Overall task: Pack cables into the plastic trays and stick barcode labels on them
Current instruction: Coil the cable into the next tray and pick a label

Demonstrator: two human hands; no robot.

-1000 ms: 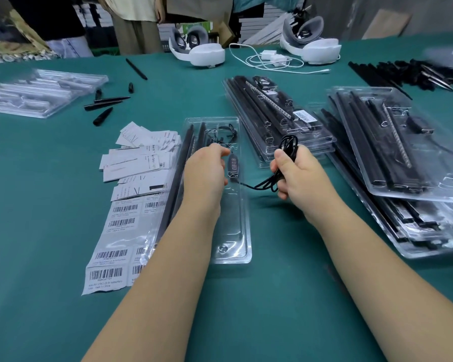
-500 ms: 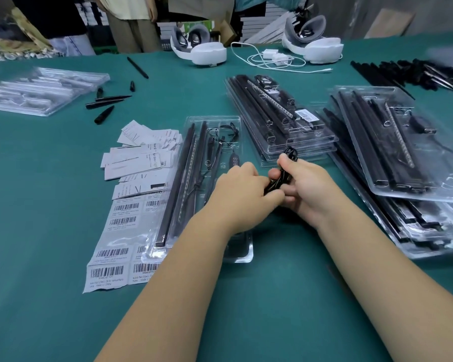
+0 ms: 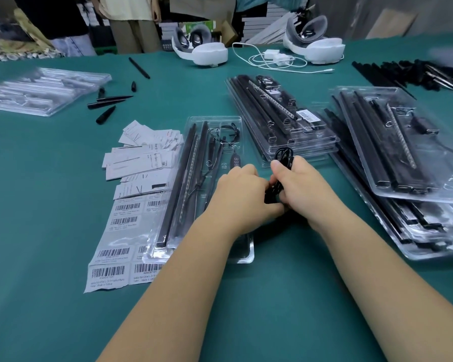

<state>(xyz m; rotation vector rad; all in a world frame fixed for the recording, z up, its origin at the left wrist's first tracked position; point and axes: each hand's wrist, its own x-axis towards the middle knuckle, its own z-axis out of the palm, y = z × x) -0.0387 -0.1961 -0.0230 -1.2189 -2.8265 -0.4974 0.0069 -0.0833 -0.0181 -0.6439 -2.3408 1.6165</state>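
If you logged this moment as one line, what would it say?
step: bundling cable | left hand: pinches black cable | right hand: grips same cable | open tray: under hands | label sheet: untouched

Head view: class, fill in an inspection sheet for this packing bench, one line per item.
Surface: green table cover.
Job's things: open plastic tray with black bars; barcode label sheet; packed trays stacked right.
Clutter: black spikes, paper slips, two white headsets.
Grippers: left hand and right hand grip one bundled black cable.
Cables: white charger lead.
Surroundings: people standing behind table.
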